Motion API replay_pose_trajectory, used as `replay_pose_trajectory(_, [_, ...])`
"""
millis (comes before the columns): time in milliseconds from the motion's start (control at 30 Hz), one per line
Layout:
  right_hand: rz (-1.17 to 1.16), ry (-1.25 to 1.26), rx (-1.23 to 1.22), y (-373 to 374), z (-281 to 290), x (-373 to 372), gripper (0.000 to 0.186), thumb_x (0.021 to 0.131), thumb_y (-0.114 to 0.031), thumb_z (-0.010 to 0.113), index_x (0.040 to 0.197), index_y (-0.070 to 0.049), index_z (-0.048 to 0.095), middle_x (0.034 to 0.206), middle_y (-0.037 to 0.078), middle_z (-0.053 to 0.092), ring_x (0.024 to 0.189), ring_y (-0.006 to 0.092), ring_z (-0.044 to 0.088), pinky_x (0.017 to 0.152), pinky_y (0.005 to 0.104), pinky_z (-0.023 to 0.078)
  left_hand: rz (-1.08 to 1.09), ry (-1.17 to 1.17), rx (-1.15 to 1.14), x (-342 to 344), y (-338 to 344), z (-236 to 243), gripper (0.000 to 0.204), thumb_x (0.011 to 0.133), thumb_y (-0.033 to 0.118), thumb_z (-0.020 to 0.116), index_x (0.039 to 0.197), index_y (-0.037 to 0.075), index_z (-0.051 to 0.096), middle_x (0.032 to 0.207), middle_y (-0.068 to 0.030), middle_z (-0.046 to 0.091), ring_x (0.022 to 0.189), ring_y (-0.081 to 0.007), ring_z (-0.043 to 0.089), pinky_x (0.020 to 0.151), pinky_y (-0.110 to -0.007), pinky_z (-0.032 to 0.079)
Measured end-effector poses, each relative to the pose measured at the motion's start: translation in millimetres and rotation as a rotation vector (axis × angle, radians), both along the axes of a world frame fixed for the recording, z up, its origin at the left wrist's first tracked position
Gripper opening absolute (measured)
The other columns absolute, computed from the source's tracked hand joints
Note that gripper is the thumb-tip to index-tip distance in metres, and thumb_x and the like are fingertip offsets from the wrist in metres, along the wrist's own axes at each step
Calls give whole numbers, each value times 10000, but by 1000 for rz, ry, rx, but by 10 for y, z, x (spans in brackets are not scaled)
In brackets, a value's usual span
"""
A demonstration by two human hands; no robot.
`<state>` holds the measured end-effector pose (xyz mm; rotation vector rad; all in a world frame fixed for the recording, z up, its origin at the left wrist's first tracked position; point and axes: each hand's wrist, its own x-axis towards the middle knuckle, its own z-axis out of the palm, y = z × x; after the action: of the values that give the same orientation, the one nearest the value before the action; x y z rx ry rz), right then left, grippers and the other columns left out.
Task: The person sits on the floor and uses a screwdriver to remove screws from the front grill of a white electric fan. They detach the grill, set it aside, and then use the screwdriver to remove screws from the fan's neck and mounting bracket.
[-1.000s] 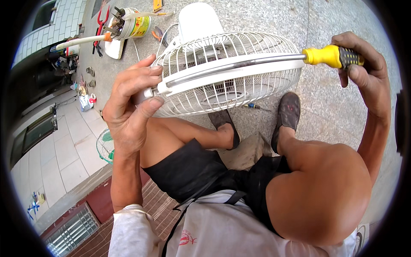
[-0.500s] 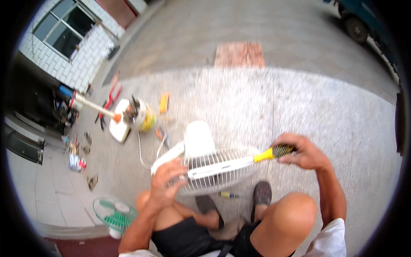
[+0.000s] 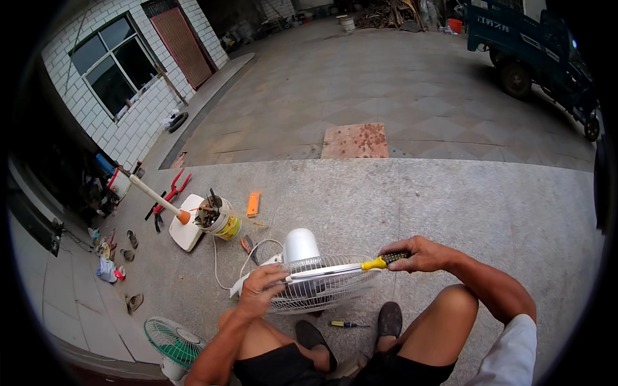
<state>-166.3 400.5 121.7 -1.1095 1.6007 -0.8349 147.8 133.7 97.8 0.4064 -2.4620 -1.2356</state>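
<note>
Now, the head view has lifted toward the yard (image 3: pixel 425 109); the 2-handed grip is unchanged, so work appears at the same step. The left hand (image 3: pixel 262 286) pinches the rim of the white fan (image 3: pixel 309 288), before the shoes (image 3: pixel 390 318); the right hand (image 3: pixel 421 253) pinches the yellow-and-black screwdriver (image 3: pixel 373 264). The guard tilts edge-on, motor housing (image 3: pixel 301 244) beyond.

Wall (image 3: pixel 138 138): white, brick-patterned, dark joints. Window (image 3: pixel 116 67): pale frame, dark panes. Door (image 3: pixel 183 46): reddish, beside the window. Floor (image 3: pixel 463 206): grey, speckled, seamed. Paving (image 3: pixel 270 122): darker, beyond the floor's edge. Slab (image 3: pixel 355 140): reddish, spotted, at that edge. Light: daylight; far left in deep shadow.
</note>
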Motion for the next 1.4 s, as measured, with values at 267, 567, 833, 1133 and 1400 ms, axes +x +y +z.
replay_pose_trajectory(267, [-116, 21, -97, 91, 57, 255, 469, 852, -254, 685, 1244, -27, 565, 975, 87, 629, 809, 149, 581, 705, 299, 488, -52, -26, -134, 148, -24, -5, 387, 729, -82, 679, 1089, 59, 699, 1149, -105, 622, 1184, -275, 551, 1020, -380, 425])
replay_pose_trajectory(567, [-352, -76, -98, 70, 47, 259, 380, 796, -133, 747, 1099, -19, 550, 841, 62, 596, 668, 112, 551, 556, 259, 452, 2, 87, -58, 60, -34, -130, 346, 705, 9, 722, 1041, 93, 714, 1076, -98, 659, 1093, -294, 580, 948, -391, 446])
replay_pose_trajectory(833, [-439, -88, -36, 54, 42, 386, 317, 851, -187, 675, 1076, 5, 560, 777, 57, 592, 621, 94, 519, 521, 261, 427, 36, 125, -100, 91, 21, -168, 332, 700, 18, 725, 1023, 92, 715, 1051, -117, 664, 1071, -305, 596, 936, -388, 452])
replay_pose_trajectory(1133, [-515, -243, -184, 101, 4, 429, 343, 843, -149, 669, 1118, -3, 525, 739, 47, 572, 594, 107, 507, 515, 256, 412, 54, 81, -187, 167, 159, -142, 370, 708, -28, 714, 1060, 84, 708, 1076, -100, 653, 1123, -277, 578, 982, -371, 438])
replay_pose_trajectory(1400, [-694, -112, -156, -14, -64, 473, 278, 893, -246, 635, 994, 5, 572, 695, 37, 563, 517, 77, 456, 449, 240, 370, 87, 149, -138, 104, 107, -184, 298, 701, 34, 736, 996, 71, 704, 1043, -144, 671, 1006, -311, 624, 907, -372, 473])
